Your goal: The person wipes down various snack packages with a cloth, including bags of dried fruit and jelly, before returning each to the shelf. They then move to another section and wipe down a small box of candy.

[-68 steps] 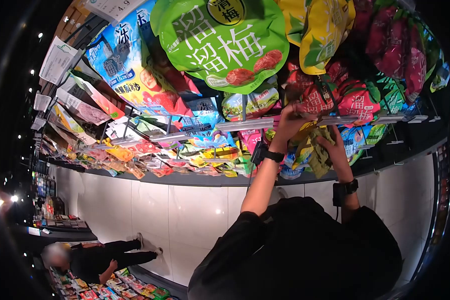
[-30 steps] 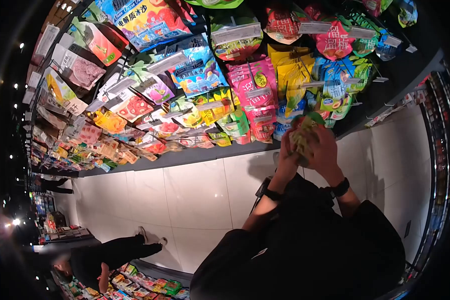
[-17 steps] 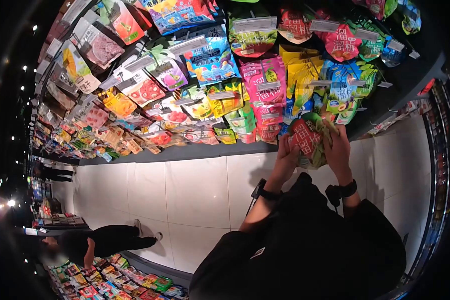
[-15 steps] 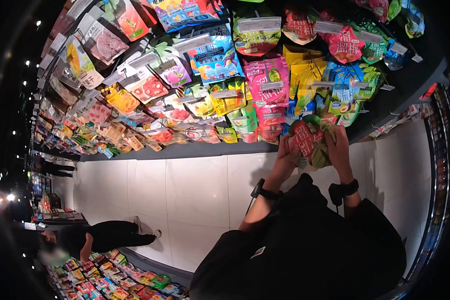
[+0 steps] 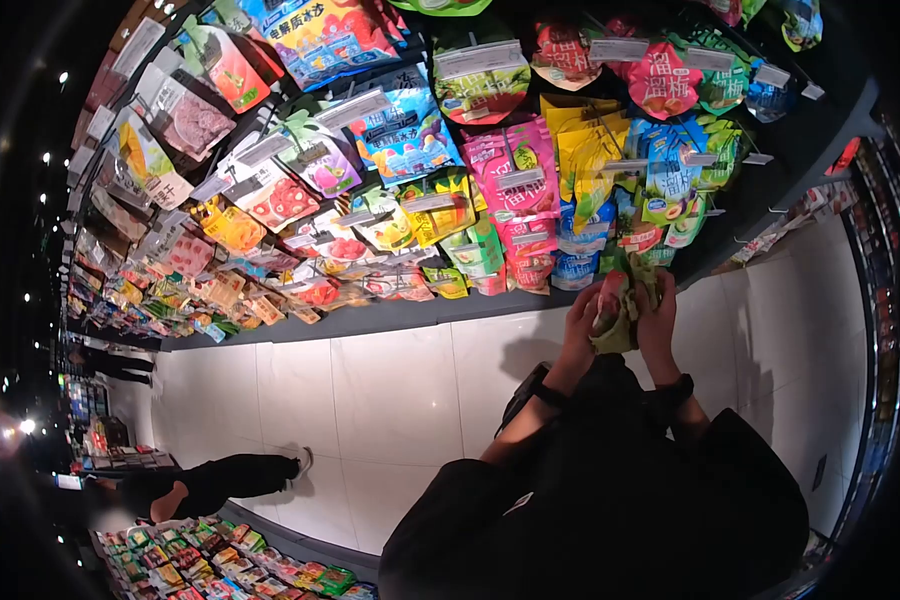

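Observation:
A green and red snack bag [image 5: 616, 318] is held between both hands, in front of the lower edge of the snack display. My left hand [image 5: 582, 318] is closed on the bag's left side. On the right side, my right hand [image 5: 656, 312] is closed round the same bag, whose surface looks folded and partly hidden by the fingers. Just above the hands hang blue bags [image 5: 584, 228] and a green bag with a fruit picture [image 5: 684, 228]. Pink bags [image 5: 515, 170] hang in a column to the upper left of the hands.
A long dark shelf edge [image 5: 390, 322] runs below many hanging snack bags. Price tags on hooks stick out, one [image 5: 478, 58] near the top. On the pale tiled floor [image 5: 390, 400], a person in dark clothes [image 5: 220, 480] stands by a lower-left snack display [image 5: 210, 560].
The bag's printed front has turned away and the bag looks narrower, with the hands closer together. The view has shifted a little, and the other person's legs have changed position.

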`<state>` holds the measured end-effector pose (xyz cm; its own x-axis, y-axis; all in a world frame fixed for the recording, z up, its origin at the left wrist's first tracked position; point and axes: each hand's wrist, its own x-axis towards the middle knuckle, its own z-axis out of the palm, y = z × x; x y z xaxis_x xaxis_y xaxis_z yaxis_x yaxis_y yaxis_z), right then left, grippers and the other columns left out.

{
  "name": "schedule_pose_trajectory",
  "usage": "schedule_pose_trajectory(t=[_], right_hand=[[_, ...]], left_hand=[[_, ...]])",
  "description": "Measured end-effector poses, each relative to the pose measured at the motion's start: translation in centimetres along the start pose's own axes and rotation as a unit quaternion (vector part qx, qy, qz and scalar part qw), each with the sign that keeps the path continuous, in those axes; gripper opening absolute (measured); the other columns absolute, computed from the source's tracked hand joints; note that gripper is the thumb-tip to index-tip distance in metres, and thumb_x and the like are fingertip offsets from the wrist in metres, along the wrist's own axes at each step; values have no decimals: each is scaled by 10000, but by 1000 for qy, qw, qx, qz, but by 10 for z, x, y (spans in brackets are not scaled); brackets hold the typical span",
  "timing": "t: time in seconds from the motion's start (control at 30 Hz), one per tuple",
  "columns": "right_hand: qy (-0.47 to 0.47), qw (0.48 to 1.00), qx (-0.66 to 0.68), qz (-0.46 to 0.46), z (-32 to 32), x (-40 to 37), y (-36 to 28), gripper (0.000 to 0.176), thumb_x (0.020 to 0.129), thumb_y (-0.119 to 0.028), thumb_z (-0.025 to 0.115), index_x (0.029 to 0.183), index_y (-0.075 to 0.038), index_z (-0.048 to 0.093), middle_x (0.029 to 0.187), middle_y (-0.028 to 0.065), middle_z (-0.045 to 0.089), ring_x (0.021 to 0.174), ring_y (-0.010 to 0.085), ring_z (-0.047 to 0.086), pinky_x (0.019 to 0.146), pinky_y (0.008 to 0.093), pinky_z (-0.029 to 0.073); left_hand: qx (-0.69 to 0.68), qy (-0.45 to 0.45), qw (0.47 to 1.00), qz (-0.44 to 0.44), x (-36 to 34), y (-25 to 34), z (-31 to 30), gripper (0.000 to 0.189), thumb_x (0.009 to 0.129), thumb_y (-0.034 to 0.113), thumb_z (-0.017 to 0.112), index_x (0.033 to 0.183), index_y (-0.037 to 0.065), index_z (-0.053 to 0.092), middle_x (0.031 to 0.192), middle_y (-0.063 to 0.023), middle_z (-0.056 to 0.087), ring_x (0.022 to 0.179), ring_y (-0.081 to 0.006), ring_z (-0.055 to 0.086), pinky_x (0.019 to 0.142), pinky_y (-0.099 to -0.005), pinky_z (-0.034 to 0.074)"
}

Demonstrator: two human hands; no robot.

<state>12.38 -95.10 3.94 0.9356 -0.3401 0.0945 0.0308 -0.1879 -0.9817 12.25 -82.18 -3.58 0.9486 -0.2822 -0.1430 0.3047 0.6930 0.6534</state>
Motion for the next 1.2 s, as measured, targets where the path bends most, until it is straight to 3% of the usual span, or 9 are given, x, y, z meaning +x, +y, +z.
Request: schedule_pose_trajectory(t=[0.17,0.27,0.37,0.53,0.77,0.8,0.83,1.07,1.2], right_hand=[[-14,988,-110,-111,-8,-7,-7,310,925,-167,652,1175,-16,546,1144,160,550,1082,314,579,917,392,466],[-176,865,-307,-357,-11,-26,-21,448,806,-276,723,1189,-66,622,1228,137,513,1003,372,547,886,469,462],[-199,813,-387,-387,-26,-20,-27,450,786,-264,718,1193,-91,638,1235,114,520,1019,343,539,865,448,466],[-48,849,-433,-301,-12,-1,-28,507,775,-227,700,1265,-112,638,1176,106,532,1012,341,505,863,454,438],[-211,795,-402,-402,4,-27,-24,439,718,-239,717,1139,-112,697,1186,97,532,1051,340,516,898,477,438],[-220,804,-399,-383,-3,-24,-28,430,725,-228,708,1126,-74,690,1190,106,532,1041,345,518,896,466,439],[-226,802,-397,-383,-10,-20,-25,430,725,-228,708,1126,-74,690,1190,106,532,1041,345,518,896,466,439],[-80,912,-339,-214,-19,13,-7,533,778,-132,684,1291,-22,589,1152,167,529,1038,384,562,865,453,480],[-175,857,-378,-304,4,-4,-26,628,747,-157,719,1347,-58,562,1160,171,506,1025,372,565,847,451,487]], left_hand=[[-232,2,962,-141,-2,4,13,554,1065,497,347,1468,122,405,1380,-118,541,1225,-276,583,1012,-418,502],[-280,-105,943,-147,-3,2,-1,608,1042,532,362,1491,121,368,1409,-134,522,1257,-287,561,1052,-456,485],[-254,-74,948,-176,-12,-1,-9,596,1035,503,398,1491,120,371,1410,-142,521,1258,-302,561,1043,-460,491],[-253,-53,948,-184,-26,6,-2,501,1057,387,383,1492,139,369,1450,-122,486,1347,-297,477,1129,-483,389],[-375,-134,912,-101,-24,-4,-25,483,1060,406,397,1444,114,431,1380,-138,538,1266,-285,549,1075,-453,451],[-301,-53,948,-88,-28,7,-14,450,1045,359,445,1420,111,454,1367,-127,549,1243,-288,564,1054,-464,468],[-226,34,971,-72,-31,16,-8,420,1029,313,493,1396,109,477,1355,-115,560,1221,-290,580,1032,-475,486],[-168,-3,980,-102,-21,0,-24,454,955,194,612,1368,59,482,1310,-124,584,1192,-301,604,991,-491,523],[-246,-35,964,-99,-9,1,-24,421,952,201,615,1336,64,509,1289,-121,603,1171,-281,616,1002,-465,518]])
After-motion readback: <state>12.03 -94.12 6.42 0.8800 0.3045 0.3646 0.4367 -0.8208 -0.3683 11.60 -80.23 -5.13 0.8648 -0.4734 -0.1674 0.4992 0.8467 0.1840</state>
